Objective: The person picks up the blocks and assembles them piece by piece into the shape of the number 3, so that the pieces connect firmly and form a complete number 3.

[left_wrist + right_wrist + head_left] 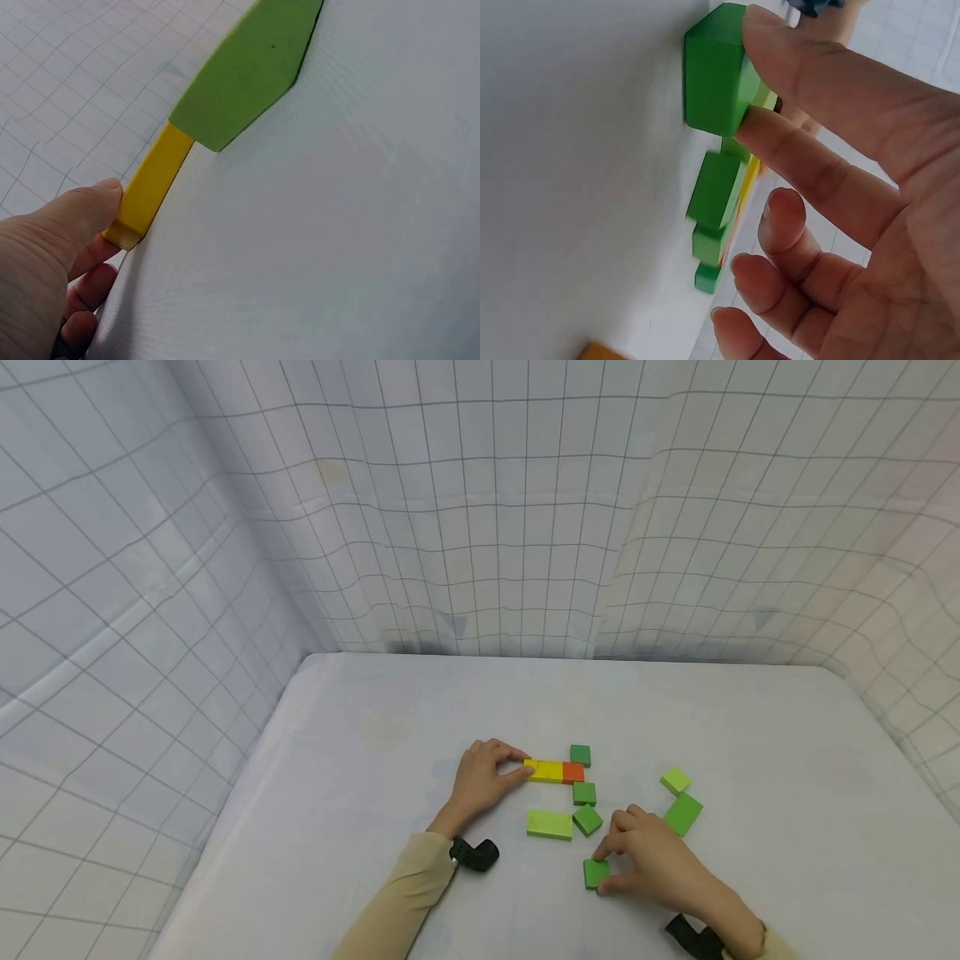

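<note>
My left hand (480,777) pinches the left end of a yellow rectangular block (547,772) between thumb and fingers. An orange-red block (573,772) adjoins its right end. In the left wrist view the thumb lies along the yellow block (154,187), with a light green block (244,79) nearer the camera. Nearer the body, my right hand (660,860) pinches a green square block (596,874) by opposite edges. The right wrist view shows thumb and index finger on this green block (716,79), its other fingers loosely curled.
Dark green (581,755) and green (584,793) blocks flank the orange-red one. Nearby lie a turned green block (587,819) and a light green rectangle (549,825). Beyond the right hand are a lime block (676,781) and a green rectangle (684,812). Gridded curtains surround the white table (375,860).
</note>
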### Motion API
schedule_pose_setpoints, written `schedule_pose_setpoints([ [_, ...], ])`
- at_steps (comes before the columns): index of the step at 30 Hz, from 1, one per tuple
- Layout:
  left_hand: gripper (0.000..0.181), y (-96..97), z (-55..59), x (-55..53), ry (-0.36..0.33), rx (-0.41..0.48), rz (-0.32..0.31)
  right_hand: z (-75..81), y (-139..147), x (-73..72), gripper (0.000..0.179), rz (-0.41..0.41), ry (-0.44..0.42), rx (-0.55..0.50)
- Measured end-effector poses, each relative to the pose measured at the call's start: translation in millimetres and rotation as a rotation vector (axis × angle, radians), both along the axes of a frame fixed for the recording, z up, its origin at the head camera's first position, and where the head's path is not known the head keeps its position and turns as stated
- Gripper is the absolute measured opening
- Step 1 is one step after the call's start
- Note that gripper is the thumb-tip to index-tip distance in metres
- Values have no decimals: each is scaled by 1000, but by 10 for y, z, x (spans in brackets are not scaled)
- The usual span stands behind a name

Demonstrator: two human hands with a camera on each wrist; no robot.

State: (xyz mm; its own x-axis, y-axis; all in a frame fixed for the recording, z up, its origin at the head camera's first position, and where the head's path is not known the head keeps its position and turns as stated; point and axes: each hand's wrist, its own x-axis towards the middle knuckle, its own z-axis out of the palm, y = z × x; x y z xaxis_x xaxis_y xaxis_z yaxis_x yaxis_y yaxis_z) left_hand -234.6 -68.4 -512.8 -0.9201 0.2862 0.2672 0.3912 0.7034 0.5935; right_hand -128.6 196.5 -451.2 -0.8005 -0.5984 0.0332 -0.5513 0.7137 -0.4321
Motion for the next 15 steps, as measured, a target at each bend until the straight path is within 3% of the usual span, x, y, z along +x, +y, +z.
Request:
schedule_pose_setpoints([
  [15, 26, 2, 34, 24, 12, 18, -4, -51, -425, -57, 27, 86, 53, -16],
])
